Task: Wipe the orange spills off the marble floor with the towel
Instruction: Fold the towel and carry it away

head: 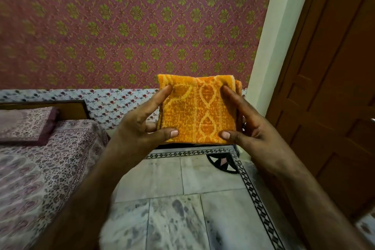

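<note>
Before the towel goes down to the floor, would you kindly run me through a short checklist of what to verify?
1. Towel held by both hands: ok, left hand and right hand grip its sides.
2. Towel folded into a neat pad: ok, a thick square.
3. Towel touching the marble floor: not ok, it is held up in the air.
4. Orange spills located: cannot tell, none show on the visible floor.
5. Floor ahead free of obstacles: ok, with the bed to the left and the door to the right.

Head view, forward-down (close to hands (194, 128))
</note>
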